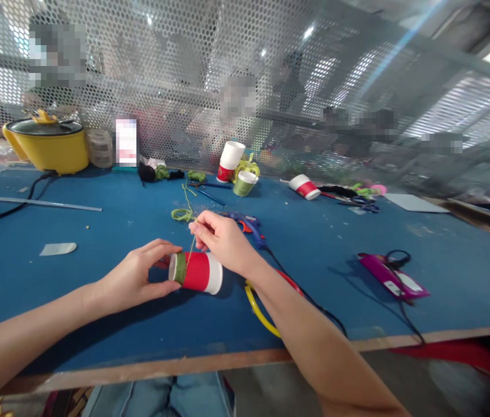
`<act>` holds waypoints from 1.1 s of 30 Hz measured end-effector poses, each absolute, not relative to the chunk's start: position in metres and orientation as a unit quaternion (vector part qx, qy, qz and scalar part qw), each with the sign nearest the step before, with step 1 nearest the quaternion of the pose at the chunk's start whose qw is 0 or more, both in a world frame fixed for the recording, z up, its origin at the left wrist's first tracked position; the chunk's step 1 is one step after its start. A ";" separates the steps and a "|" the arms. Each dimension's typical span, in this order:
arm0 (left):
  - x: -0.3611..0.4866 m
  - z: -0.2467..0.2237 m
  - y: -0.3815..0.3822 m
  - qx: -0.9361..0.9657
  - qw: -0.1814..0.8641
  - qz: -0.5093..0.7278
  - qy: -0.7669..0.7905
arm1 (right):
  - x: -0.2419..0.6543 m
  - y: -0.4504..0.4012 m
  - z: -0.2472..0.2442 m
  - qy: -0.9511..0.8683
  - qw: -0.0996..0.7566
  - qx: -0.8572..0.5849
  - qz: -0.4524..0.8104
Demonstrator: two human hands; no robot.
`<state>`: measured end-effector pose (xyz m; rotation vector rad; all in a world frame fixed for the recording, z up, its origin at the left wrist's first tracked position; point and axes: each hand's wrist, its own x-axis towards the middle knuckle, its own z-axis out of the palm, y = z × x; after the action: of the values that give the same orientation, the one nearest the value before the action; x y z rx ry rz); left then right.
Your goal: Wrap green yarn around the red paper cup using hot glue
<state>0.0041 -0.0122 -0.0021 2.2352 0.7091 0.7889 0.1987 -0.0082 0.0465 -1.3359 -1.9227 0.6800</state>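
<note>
A red and white paper cup (pixel 197 271) lies on its side, with green yarn (pixel 180 267) wound round the end at its left. My left hand (pixel 141 271) grips that end between thumb and fingers. Just above the cup, my right hand (pixel 214 234) pinches a strand of the green yarn, which runs taut down to the wound band. Loose green yarn (pixel 181 215) is coiled on the table beyond my right hand. A blue glue gun (pixel 249 223) lies behind my right wrist, partly hidden.
On the blue table (pixel 110 330) stand a yellow pot (pixel 56 147), a jar (pixel 99 149), stacked cups (pixel 230 159) and a green-wrapped cup (pixel 245 183). A purple packet (pixel 390 277) and cables lie right. A yellow ring (pixel 259 313) is under my right forearm.
</note>
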 end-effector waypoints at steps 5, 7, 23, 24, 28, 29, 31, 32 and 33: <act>0.004 -0.002 -0.011 0.854 0.328 0.299 0.270 | 0.201 -0.011 0.050 -0.743 0.346 -0.511 0.257; 0.004 -0.003 -0.011 0.853 0.331 0.301 0.267 | 0.201 -0.012 0.052 -0.745 0.346 -0.509 0.255; 0.003 -0.006 -0.014 0.887 0.241 0.315 0.238 | 0.192 -0.003 0.044 -0.766 0.276 -0.519 0.260; 0.003 -0.007 -0.014 0.889 0.236 0.315 0.235 | 0.191 -0.003 0.044 -0.768 0.269 -0.522 0.257; 0.004 -0.007 -0.015 0.894 0.226 0.312 0.228 | 0.190 -0.004 0.044 -0.776 0.241 -0.530 0.241; 0.004 -0.007 -0.015 0.895 0.229 0.309 0.227 | 0.190 -0.003 0.044 -0.777 0.236 -0.532 0.239; 0.004 -0.006 -0.016 0.897 0.231 0.301 0.227 | 0.190 -0.003 0.044 -0.781 0.225 -0.532 0.239; 0.003 -0.006 -0.016 0.900 0.227 0.296 0.226 | 0.190 -0.002 0.043 -0.783 0.218 -0.530 0.240; 0.003 -0.005 -0.017 0.903 0.221 0.292 0.223 | 0.190 -0.002 0.043 -0.786 0.210 -0.529 0.241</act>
<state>0.0029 -0.0166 -0.0052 2.4961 0.6176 0.8072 0.1901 -0.0016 0.0433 -1.4700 -2.1866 0.6700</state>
